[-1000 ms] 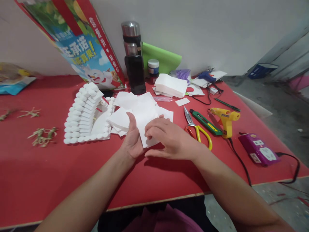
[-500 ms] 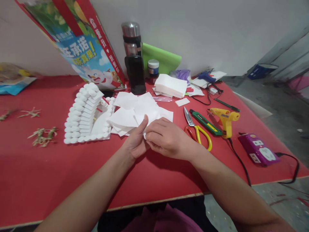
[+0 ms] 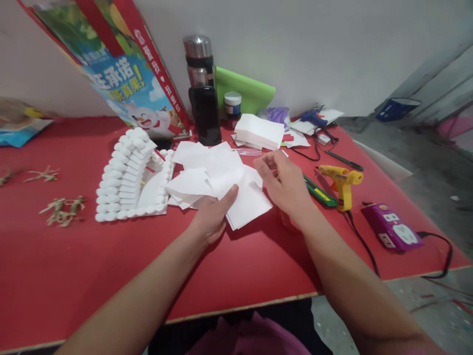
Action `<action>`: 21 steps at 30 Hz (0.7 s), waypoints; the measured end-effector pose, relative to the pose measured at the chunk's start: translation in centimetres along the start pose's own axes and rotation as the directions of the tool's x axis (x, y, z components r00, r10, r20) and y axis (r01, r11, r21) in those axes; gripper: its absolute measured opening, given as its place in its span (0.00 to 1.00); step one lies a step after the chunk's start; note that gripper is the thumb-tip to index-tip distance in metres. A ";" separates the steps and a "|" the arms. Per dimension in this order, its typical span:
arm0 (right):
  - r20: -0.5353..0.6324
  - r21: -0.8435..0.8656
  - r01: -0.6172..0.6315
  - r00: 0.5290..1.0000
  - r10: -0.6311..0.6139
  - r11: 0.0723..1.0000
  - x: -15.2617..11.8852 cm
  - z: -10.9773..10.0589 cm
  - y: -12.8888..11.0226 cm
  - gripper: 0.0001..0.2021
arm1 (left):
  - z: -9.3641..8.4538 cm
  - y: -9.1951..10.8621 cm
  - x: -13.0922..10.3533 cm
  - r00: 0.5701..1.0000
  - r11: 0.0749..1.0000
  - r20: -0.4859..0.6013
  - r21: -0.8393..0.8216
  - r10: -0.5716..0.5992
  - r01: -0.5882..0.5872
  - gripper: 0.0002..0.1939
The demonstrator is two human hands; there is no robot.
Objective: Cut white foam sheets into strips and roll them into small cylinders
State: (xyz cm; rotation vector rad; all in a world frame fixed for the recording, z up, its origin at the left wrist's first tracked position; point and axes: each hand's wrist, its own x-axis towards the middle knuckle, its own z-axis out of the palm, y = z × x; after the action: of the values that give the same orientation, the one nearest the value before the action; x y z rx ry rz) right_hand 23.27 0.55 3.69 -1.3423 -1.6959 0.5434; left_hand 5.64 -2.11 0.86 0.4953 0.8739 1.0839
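My left hand (image 3: pixel 215 213) grips a few white paper sheets (image 3: pixel 248 204) between its thumb and fingers, at the front of a loose pile of white sheets (image 3: pixel 218 162). To the right of them, my right hand (image 3: pixel 283 182) hangs over the table with its fingers curled; whether something small is between them cannot be made out. Its palm side and the scissors beneath are mostly hidden. A white stepped model (image 3: pixel 127 180) edged with rounded pieces stands left of the pile.
Right of my hands lie a green cutter (image 3: pixel 320 192), a yellow glue gun (image 3: pixel 343 185) and a purple power socket (image 3: pixel 393 229). Behind stand a black phone (image 3: pixel 205 116), a flask (image 3: pixel 198 49), a jar (image 3: pixel 232 104) and a printed bag (image 3: pixel 129 84). Twig figures (image 3: pixel 64 209) lie left.
My right hand has moved right and up, away from my left hand, and now covers most of the scissors. The sheets in my left hand now show in front of the pile.
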 end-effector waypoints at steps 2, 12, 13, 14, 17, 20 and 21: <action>0.145 0.138 -0.223 0.968 0.203 0.965 0.4 0.0 0.5 0.26 | 0.2 -0.1 -0.3 1.000 0.998 0.009 0.052 0.022 -0.023 0.23; 0.305 -0.050 -0.247 0.919 0.251 0.968 0.0 1.4 0.1 0.17 | 0.6 -0.4 -0.5 0.998 0.993 0.025 0.096 0.059 -0.061 0.31; 0.306 -0.049 -0.250 0.918 0.252 0.967 0.0 1.5 0.2 0.18 | 0.6 -0.4 -0.5 0.996 0.991 0.014 0.100 0.085 -0.086 0.30; 0.310 -0.045 -0.248 0.917 0.250 0.968 -0.1 1.6 0.2 0.18 | 0.6 -0.5 -0.4 0.995 0.989 0.006 0.103 0.101 -0.101 0.30; 0.332 -0.048 -0.225 0.915 0.228 0.973 -0.5 2.3 0.0 0.18 | 0.7 -0.6 -0.3 0.996 0.992 -0.027 0.091 0.088 -0.085 0.29; 0.341 -0.047 -0.212 0.915 0.215 0.976 -0.7 2.6 -0.1 0.20 | 0.8 -0.7 -0.5 0.996 0.995 -0.052 0.072 0.072 -0.068 0.29; 0.349 -0.022 -0.215 0.914 0.209 0.976 -0.6 2.4 -0.1 0.20 | 0.8 -0.6 -0.6 0.997 0.996 -0.044 0.063 0.070 -0.067 0.29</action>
State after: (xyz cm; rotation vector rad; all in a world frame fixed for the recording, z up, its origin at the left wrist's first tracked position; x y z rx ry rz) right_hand 21.21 0.38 2.27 -1.4937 -1.8291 0.9691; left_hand 6.51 -2.88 1.07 0.5567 0.9389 1.1375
